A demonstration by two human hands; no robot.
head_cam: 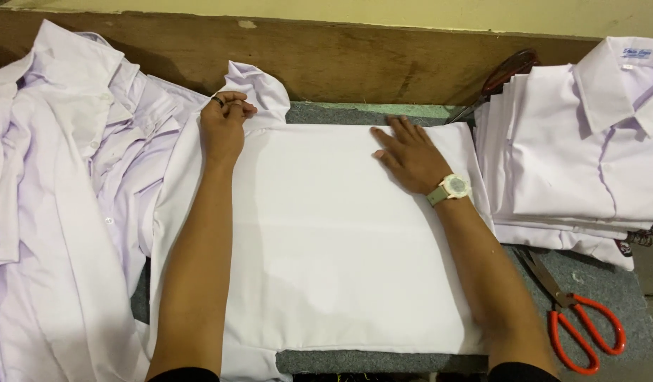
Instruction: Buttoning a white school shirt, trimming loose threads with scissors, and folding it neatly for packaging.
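Head view — flat, smooth white shirt [326, 233]

A worktable fills nearly the whole frame, its top padded with a grey felt-like cover [609, 283] that shows bare at the lower right and in a thin strip along the bottom edge. Along the top of the frame runs a broad brown wooden board [340, 60], scuffed and worn, with a pale chip near its upper edge. Just below it, at upper centre, a narrow green strip [369, 110] edges the padding. Above the board, a pale yellowish wall [411, 14] crosses the very top. The light is warm, dim and even.
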